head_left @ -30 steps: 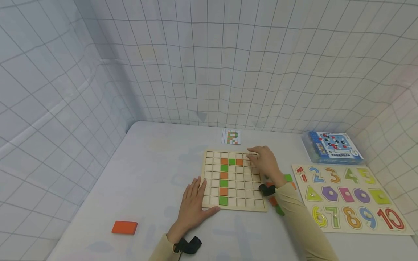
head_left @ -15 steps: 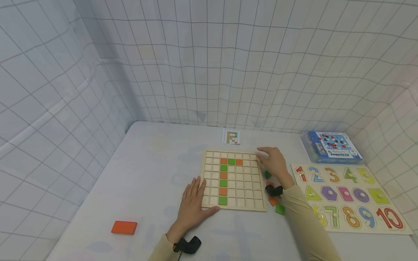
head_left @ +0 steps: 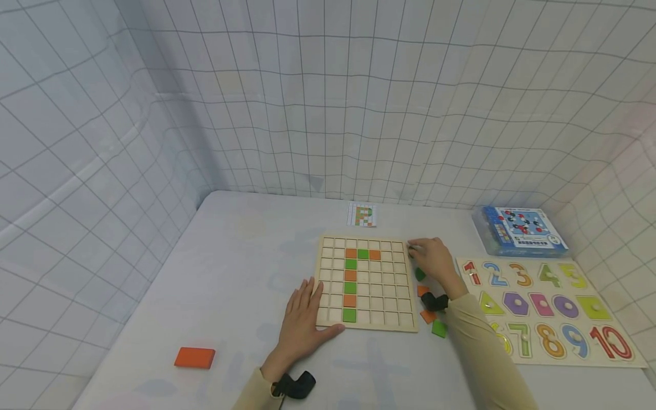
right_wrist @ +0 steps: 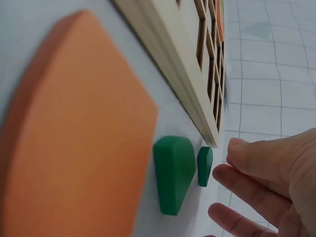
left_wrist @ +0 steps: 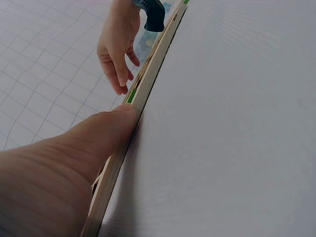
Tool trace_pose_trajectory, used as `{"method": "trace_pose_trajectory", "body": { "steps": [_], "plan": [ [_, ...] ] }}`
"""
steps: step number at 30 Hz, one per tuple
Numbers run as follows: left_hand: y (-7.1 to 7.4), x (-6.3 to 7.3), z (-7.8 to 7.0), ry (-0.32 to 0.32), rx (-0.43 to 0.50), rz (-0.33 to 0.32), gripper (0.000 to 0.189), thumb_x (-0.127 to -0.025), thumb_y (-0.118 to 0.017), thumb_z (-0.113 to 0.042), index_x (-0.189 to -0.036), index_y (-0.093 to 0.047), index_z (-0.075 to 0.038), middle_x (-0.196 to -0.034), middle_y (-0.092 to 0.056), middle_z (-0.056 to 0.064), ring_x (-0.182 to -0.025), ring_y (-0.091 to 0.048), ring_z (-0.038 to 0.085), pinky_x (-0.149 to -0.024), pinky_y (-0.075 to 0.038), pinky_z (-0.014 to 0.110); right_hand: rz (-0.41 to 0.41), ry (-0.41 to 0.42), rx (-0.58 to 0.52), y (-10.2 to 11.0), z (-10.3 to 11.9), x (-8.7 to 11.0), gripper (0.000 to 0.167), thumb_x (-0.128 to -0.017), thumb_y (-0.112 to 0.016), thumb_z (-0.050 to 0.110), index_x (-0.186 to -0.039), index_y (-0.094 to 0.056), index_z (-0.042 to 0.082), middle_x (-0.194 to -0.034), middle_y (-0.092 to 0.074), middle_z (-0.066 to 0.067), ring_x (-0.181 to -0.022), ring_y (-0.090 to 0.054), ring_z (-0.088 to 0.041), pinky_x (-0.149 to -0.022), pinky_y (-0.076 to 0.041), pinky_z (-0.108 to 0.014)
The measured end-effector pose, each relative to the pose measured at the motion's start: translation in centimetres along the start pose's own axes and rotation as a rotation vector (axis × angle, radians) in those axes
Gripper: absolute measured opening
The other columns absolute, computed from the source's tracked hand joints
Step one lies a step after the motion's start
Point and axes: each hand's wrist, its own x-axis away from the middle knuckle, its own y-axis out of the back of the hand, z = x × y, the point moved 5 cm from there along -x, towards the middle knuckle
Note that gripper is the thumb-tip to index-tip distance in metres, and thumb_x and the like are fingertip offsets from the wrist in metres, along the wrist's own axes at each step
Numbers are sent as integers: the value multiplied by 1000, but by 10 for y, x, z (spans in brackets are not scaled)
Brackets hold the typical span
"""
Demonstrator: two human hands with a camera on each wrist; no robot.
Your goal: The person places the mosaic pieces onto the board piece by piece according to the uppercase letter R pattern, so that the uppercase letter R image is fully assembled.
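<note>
A wooden grid board (head_left: 381,328) lies on the table, with orange and green square tiles (head_left: 351,275) set in one column and a short row. My left hand (head_left: 301,333) rests at its front left corner, fingers along the left edge. In the left wrist view the thumb (left_wrist: 116,118) presses the board's front edge. Beyond the right edge hovers my right hand (head_left: 433,259), fingers slightly bent. In the right wrist view, its fingertips are close to a small green piece (right_wrist: 205,166) by the board's corner. Nearer lie another green piece (right_wrist: 175,173) and an orange piece (right_wrist: 89,133).
A pattern card (head_left: 362,214) lies behind the board. More loose orange and green pieces (head_left: 439,328) sit along its right side. Farther right are a number-and-shape puzzle board (head_left: 553,285) and a blue box (head_left: 523,230). An orange block (head_left: 195,357) lies at the front left.
My right hand has moved right from over the board's upper right part to beyond its edge, then down a little toward the small green piece. The left hand stays in place.
</note>
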Motion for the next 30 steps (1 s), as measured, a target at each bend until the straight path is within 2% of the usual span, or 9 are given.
{"method": "trace_pose_trajectory", "body": {
  "steps": [8, 13, 20, 24, 30],
  "plan": [
    [0, 0, 0, 7, 10, 7, 98, -79, -64, -62, -148, -29, -2, -154, -18, 17, -142, -10, 30, -112, -9, 46, 57, 19, 67, -3, -1, 0, 30, -89, -65, 11, -115, -66, -3, -115, -63, -20, -99, -55, -40, -77, -46, -54],
    [0, 0, 0, 6, 7, 8, 98, -79, -63, -62, -148, -29, -2, -154, -18, 17, -142, -10, 30, -112, -9, 46, 66, 26, 110, -3, 0, 2, 31, -88, -67, 12, -116, -67, -1, -118, -62, -20, -101, -53, -40, -77, -46, -54],
    [-1, 0, 0, 2, 6, 2, 98, -79, -63, -62, -148, -29, -2, -154, -19, 17, -142, -10, 30, -112, -9, 46, 70, 47, 225, -1, 2, 3, 33, -87, -69, 14, -117, -67, 1, -118, -61, -20, -102, -53, -42, -76, -47, -56],
    [-2, 0, 1, 0, 0, 0, 98, -79, -63, -63, -148, -29, -2, -154, -18, 17, -142, -9, 30, -112, -9, 46, 107, 21, 266, 1, 1, 4, 35, -86, -69, 16, -118, -66, 0, -116, -61, -21, -100, -54, -40, -74, -49, -52],
    [-2, 0, 1, 1, -5, 1, 99, -79, -63, -64, -148, -29, -2, -155, -18, 17, -142, -9, 30, -112, -9, 46, 161, -34, 271, 2, -1, 4, 38, -86, -70, 17, -118, -65, -2, -113, -60, -22, -100, -55, -38, -73, -51, -47]
  ]
}}
